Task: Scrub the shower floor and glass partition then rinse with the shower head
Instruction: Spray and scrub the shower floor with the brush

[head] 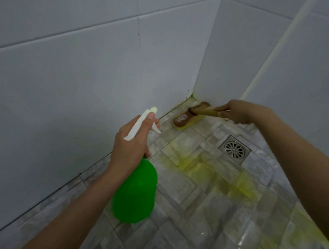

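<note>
Scrubbing shower floor (202,213).
R hand (239,112) grip clamped on brush (185,119), bristles into corner grout; L hand (130,147) grip round spray bottle (136,192), held clear, prob. for re-wetting.

Bright green spray bottle (135,192) with cream-white trigger head; brush (185,119), beyond the drain (235,149), with brown back and yellow bristles; silver drain with radial slots; grey marbled, block-patterned floor (202,223), yellow-green stain (199,168) beside the drain; pale grey-white tiled walls (85,81), dark grout.

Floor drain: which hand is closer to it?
Right. The right hand, gripping the brush, is just beyond the drain; the left hand, holding the spray bottle, is farther left.
</note>
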`<state>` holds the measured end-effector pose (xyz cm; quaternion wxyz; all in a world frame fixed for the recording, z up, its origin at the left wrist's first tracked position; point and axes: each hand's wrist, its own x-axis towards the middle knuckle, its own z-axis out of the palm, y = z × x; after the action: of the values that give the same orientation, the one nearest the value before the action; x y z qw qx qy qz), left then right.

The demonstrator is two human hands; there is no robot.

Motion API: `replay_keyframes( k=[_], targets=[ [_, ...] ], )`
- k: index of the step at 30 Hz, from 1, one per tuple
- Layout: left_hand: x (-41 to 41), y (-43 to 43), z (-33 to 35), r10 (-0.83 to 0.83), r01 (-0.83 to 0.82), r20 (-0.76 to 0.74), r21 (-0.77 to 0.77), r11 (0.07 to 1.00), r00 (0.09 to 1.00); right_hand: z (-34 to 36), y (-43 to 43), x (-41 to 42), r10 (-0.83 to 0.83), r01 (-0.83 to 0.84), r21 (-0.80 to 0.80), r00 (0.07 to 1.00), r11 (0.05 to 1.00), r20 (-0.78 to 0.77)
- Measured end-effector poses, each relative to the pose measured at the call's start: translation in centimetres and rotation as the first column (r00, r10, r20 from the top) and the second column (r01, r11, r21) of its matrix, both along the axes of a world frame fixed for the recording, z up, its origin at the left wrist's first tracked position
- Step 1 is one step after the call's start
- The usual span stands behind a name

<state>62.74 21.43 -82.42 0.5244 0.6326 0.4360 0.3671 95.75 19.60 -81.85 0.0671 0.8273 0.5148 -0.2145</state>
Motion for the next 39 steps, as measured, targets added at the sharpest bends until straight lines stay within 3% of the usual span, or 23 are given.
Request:
replay_keyframes(
  k=[2,7,12,15,17,21,27,31,36,39],
  targets=[
    [0.1,-0.1,0.1,0.006,-0.005,-0.023,0.005,1.0,1.0,-2.0,-0.3,0.4,-0.004,0.004,0.061,1.0,0.998,-0.011],
    [0.3,-0.4,0.2,-0.003,0.003,-0.023,0.02,1.0,1.0,2.9,-2.0,1.0,-0.078,0.079,-0.168,0.997,0.983,0.013],
    [0.4,-0.5,0.6,-0.007,0.007,0.004,0.047,0.999,1.0,-1.8,-3.0,0.2,-0.063,0.065,0.031,0.997,0.997,-0.042],
    [-0.1,-0.6,0.7,0.008,-0.011,0.051,0.062,0.998,0.999,1.7,-4.2,1.0,-0.165,0.149,-0.123,0.977,0.981,-0.137],
    [-0.6,-0.5,0.8,0.014,-0.018,0.062,0.063,0.998,0.998,2.5,-4.1,-0.4,-0.126,0.111,-0.144,0.987,0.983,-0.098],
    [-1.8,-0.4,0.9,0.028,-0.031,0.038,0.073,0.997,0.999,-2.4,-2.2,-4.7,0.054,-0.049,0.097,0.997,0.994,-0.049],
    [-4.3,-0.7,0.8,0.055,-0.057,0.03,0.072,0.996,0.998,3.1,-2.9,-4.7,-0.013,-0.007,-0.196,0.994,0.981,-0.104],
    [-5.5,-0.5,1.1,0.064,-0.065,0.017,0.094,0.993,0.998,-0.5,-0.8,-8.6,0.101,-0.107,-0.042,0.986,0.993,-0.136],
    [-6.9,-0.9,0.9,0.087,-0.088,0.018,0.107,0.99,0.996,2.9,-1.0,-9.1,0.058,-0.074,-0.189,0.995,0.979,-0.086],
    [-7.7,-0.7,0.9,0.111,-0.113,0.03,0.099,0.989,0.993,1.2,-0.8,-12.7,0.14,-0.144,-0.06,0.988,0.988,-0.069]
  ],
)
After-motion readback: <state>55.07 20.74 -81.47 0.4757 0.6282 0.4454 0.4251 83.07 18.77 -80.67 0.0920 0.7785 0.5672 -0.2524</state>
